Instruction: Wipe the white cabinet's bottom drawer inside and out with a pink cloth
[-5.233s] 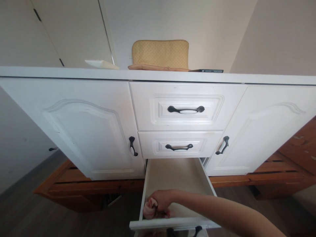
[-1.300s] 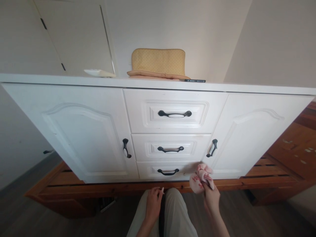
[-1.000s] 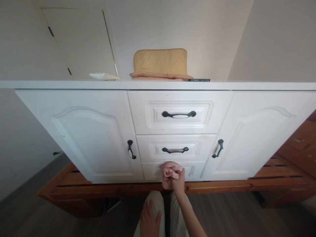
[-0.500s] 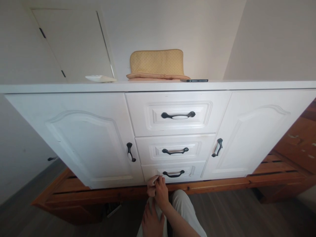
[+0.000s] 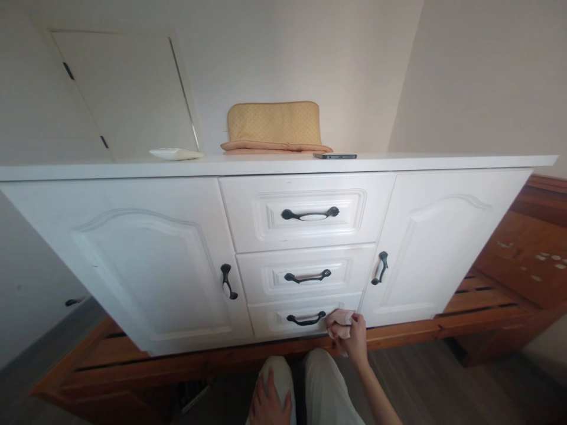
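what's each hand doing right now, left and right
Left hand: open, resting flat on the person's thigh, holding nothing.
Right hand: closed on a pink cloth, pressed to the bottom drawer front.

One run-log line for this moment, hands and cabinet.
right hand: pink cloth pressed on bottom drawer front, right of handle | left hand: resting on knee | all drawers shut

White sideboard (image 5: 133, 248), closed, standing on a low wooden platform (image 5: 443, 321) over a grey floor (image 5: 443, 389). On its top (image 5: 398, 160), relative to the yellow cushion (image 5: 274, 127) at centre: a dark phone (image 5: 334, 156) just right of the cushion; a pale flat dish (image 5: 176, 154) well to its left.
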Action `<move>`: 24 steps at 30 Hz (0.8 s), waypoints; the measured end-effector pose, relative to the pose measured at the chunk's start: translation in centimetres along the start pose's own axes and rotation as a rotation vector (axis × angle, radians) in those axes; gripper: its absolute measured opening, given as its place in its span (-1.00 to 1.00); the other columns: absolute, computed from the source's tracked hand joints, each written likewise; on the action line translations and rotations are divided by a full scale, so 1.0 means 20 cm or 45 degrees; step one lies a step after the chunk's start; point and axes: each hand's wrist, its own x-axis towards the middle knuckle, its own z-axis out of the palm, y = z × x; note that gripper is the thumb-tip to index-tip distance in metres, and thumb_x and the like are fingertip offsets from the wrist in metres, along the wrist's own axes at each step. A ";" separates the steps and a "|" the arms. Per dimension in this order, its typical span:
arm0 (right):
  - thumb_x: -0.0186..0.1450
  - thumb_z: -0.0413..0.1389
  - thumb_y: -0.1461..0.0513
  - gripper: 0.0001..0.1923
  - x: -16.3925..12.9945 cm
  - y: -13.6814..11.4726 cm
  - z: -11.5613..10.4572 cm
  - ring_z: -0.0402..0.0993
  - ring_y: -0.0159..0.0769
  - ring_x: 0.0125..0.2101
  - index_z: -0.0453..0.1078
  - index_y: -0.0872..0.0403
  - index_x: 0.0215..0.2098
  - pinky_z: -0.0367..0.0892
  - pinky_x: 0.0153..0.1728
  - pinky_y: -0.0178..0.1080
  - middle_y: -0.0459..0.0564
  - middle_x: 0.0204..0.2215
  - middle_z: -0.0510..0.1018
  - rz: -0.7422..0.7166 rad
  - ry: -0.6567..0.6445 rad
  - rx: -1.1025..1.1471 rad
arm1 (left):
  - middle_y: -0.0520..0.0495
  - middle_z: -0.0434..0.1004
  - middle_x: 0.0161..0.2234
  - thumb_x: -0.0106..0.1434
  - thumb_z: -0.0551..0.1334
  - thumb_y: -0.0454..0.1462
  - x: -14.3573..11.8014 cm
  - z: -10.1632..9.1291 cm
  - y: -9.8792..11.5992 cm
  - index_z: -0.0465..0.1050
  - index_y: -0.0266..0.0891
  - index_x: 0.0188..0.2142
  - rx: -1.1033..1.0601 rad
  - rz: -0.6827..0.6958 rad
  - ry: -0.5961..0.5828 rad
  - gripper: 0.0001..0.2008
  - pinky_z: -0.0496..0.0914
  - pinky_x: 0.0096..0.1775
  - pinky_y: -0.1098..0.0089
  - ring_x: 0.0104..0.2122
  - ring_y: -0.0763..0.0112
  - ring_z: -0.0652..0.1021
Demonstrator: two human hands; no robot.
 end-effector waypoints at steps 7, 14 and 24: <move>-0.07 0.19 0.16 -0.70 0.16 -0.35 -0.13 0.45 -0.02 -0.22 0.48 0.09 -0.36 0.45 -0.17 -0.02 0.12 -0.22 0.45 0.065 0.119 0.292 | -0.46 0.34 0.29 0.25 0.21 -0.25 0.10 -0.10 0.06 0.32 -0.37 0.29 -0.412 -0.189 -0.192 -0.39 0.43 0.16 -0.01 0.20 -0.14 0.49; -0.01 0.25 0.13 -0.77 0.07 -0.34 -0.26 0.52 0.00 -0.25 0.59 0.07 -0.40 0.47 -0.18 0.00 0.15 -0.23 0.52 0.170 -0.040 0.508 | -0.25 0.49 0.12 0.45 0.02 -0.20 0.53 -0.62 0.53 0.41 -0.22 0.06 -1.013 0.324 -0.053 -0.68 0.36 0.25 0.00 0.18 0.14 0.47; -0.17 0.32 0.05 -0.70 -0.44 -0.05 -0.42 0.57 0.12 -0.29 0.64 -0.01 -0.47 0.43 -0.13 0.06 0.08 -0.42 0.67 0.602 -0.413 0.714 | -0.21 0.56 0.00 0.45 0.00 -0.16 0.62 -0.63 0.64 0.49 -0.26 -0.03 -0.861 0.437 -0.342 -0.65 0.41 0.17 -0.04 0.13 0.00 0.46</move>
